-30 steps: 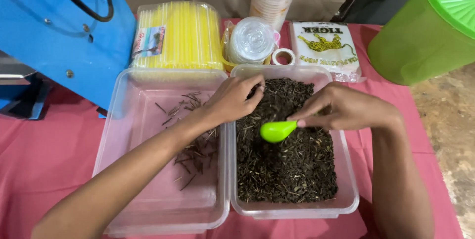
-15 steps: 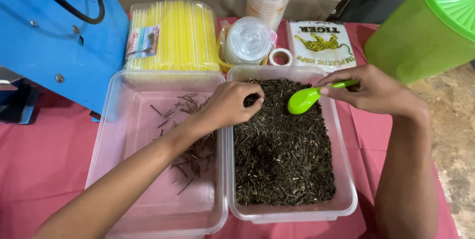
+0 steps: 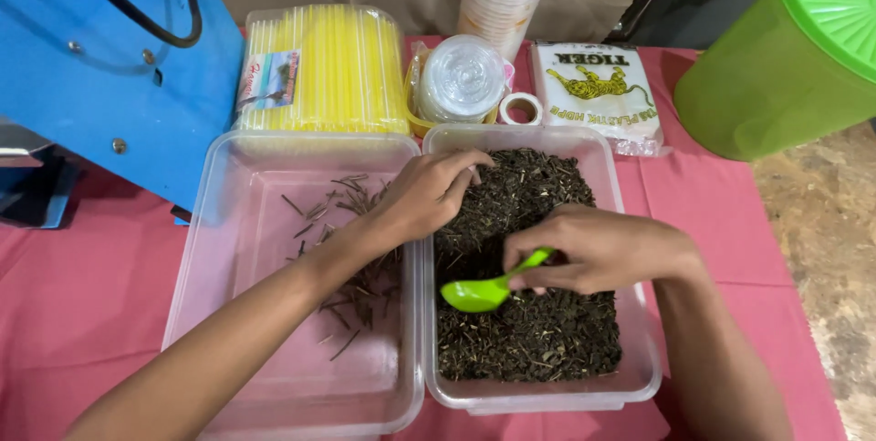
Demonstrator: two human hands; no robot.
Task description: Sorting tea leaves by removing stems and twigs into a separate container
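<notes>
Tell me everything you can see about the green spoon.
The green spoon is a small, bright lime-green scoop, smooth and glossy like plastic. Its oval bowl points left and looks empty; the short handle runs up and right into the right hand, which pinches it. It is held roughly level just above the dark dried leaves in the right clear tub. Whether the bowl touches the leaves cannot be told.

Right hand holds green spoon over dark tea leaves.

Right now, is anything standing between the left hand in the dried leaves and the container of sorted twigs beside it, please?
Only the two touching rims: the left hand lies across them, between the leaf container and the twig container. Nothing else visible intervenes.
</notes>
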